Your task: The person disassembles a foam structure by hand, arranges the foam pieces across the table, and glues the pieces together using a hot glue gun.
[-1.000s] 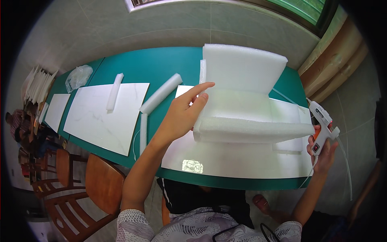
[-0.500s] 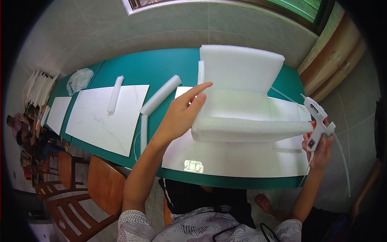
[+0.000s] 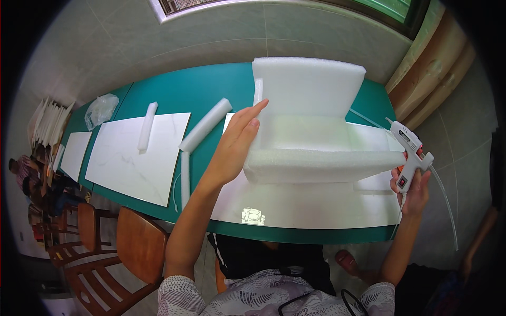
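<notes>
The right hand [image 3: 410,185] is gripping a white glue gun [image 3: 410,150], lifting it from beside the table edge toward the end of the white foam tray [image 3: 311,131], while the flat, open left hand [image 3: 235,145] keeps pressing the tray's left wall on the green table [image 3: 195,89], suggesting gluing is about to resume.

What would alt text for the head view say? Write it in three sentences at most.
A person's left hand presses flat against the end of a white foam-sheet tray shape on a long green table. The right hand grips a white hot-glue gun beside it. White foam rolls lie left.
</notes>
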Demonstrator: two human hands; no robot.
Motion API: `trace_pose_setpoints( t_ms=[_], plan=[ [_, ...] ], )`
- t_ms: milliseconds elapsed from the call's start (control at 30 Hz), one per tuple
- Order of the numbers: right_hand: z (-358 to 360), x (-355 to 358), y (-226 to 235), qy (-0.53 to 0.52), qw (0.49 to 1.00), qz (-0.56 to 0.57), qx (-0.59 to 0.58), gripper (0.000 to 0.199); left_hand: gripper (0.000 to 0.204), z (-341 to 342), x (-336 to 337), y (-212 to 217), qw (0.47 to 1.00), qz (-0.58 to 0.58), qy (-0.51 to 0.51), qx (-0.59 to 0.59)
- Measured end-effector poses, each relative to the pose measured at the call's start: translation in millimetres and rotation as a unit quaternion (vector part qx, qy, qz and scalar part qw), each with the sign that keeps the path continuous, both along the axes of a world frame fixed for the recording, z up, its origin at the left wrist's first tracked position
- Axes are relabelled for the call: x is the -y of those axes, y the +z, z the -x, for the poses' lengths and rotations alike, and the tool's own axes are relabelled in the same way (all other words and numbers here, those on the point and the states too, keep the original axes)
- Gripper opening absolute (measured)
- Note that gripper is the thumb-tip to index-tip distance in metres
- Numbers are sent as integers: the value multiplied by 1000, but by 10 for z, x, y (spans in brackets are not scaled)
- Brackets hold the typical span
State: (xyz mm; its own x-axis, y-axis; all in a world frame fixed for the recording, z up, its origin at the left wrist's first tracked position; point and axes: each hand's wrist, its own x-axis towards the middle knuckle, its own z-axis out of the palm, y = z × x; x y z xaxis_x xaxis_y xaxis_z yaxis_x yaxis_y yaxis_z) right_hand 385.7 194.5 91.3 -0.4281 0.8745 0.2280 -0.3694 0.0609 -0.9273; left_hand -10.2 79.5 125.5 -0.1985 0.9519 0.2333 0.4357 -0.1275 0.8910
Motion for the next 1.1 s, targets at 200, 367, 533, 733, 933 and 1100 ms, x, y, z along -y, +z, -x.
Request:
trace_pose_setpoints(
  t_ms=[200, 367, 533, 733, 933, 1100],
  plan=[
    [18, -10, -26, -7, 1000, 0, 11, 78, 49, 1, -9, -31, 1000, 2, 3, -5],
    [16, 0, 15, 17, 1000, -12, 13, 79, 61, -5, -29, -165, 999, -4, 31, 37],
    [53, 46, 58, -17, 1000, -13, 15, 80, 71, -177, -45, -174, 985, -53, 80, 142],
    [43, 38, 46, -14, 999, -19, 23, 81, 76, 53, -48, -368, 963, -53, 18, 263],
    [21, 47, 55, -14, 999, -18, 30, 81, 76, 59, 8, -393, 962, -49, 41, 267],
    [33, 48, 62, -13, 999, -20, 22, 81, 62, 204, 150, -495, 961, -70, 113, 245]
  ],
)
